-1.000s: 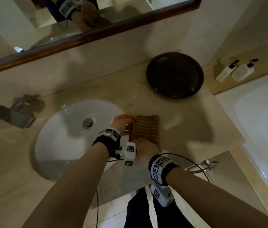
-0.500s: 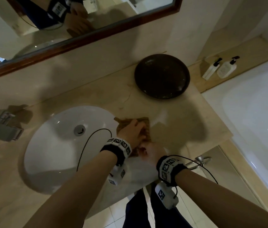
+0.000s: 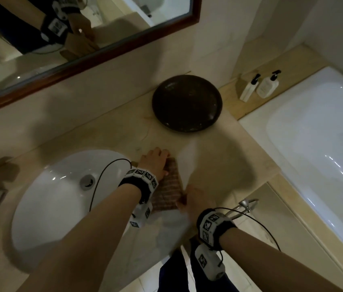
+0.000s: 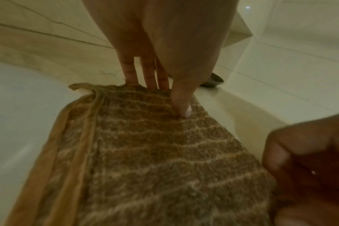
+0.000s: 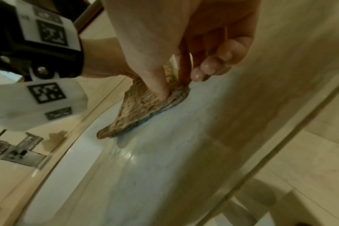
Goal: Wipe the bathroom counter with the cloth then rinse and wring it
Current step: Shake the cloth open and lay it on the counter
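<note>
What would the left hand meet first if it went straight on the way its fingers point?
Most likely the dark plate: the left hand, resting on the cloth, points across bare counter roughly toward it, though the exact line is uncertain.

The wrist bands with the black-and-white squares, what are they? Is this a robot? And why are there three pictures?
No robot here: these are a person's two bare hands. The wrist bands carry little cameras. One picture looks down from a camera on the person's head. The other two look along each hand from the wrists. The bathroom counter has a white sink set into it, and a dark round dish and a brown cloth lie on it. The left hand presses the cloth's far end with straight fingers. The right hand pinches its near corner.
</note>
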`<state>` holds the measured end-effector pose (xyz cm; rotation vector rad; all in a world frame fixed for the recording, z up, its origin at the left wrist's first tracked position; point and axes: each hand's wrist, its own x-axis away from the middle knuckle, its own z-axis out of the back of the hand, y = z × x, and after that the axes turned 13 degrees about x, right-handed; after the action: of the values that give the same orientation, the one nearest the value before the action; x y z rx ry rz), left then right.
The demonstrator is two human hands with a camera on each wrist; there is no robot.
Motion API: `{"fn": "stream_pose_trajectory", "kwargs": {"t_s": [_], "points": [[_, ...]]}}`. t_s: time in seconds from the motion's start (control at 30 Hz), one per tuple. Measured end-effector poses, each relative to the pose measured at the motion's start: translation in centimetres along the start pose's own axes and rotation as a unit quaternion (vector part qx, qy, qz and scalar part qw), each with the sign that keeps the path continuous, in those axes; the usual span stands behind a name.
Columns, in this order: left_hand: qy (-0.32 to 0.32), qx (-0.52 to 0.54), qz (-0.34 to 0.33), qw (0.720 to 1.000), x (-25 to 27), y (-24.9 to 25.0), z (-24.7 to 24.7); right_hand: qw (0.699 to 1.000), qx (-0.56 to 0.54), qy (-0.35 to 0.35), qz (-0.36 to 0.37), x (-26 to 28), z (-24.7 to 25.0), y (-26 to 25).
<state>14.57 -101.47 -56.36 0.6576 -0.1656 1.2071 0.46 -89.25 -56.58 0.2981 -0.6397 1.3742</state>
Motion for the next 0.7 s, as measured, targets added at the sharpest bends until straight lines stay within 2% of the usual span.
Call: {"fn": "stream_pose_trajectory", "kwargs": {"t_s": [0.1,0.23,0.33,0.4,0.47,0.53,0.7], "points": [[-0.054,0.015,0.024,0.998,-0.8,0.0,0.5,0.998,-0.050,-0.027,-0.023,-0.1,0.0,-0.3],[-0.099,0.055,0.075,0.991,-0.9,-0.2,1.2,0.991,-0.124,-0.024,-0.047,-0.3,1.2,0.4],[-0.057,0.187,0.092,0.976,-0.1,-1.0,1.0,0.973,-0.219,0.020,-0.070,-0.9,2.1,1.5],[-0.018,0.298,0.096,0.949,0.6,-1.5,0.6,0.946,-0.304,0.042,-0.102,-1.6,2.6,2.4],[0.019,0.366,0.096,0.925,1.4,-1.6,0.1,0.910,-0.384,0.053,-0.146,-2.6,2.8,3.2],[0.046,0.395,0.098,0.912,2.0,-1.2,-0.5,0.883,-0.439,0.043,-0.160,-3.5,3.1,3.9],[0.121,0.362,0.076,0.921,2.9,0.7,-1.3,0.869,-0.476,0.018,-0.132,-3.9,3.6,4.6]]}}
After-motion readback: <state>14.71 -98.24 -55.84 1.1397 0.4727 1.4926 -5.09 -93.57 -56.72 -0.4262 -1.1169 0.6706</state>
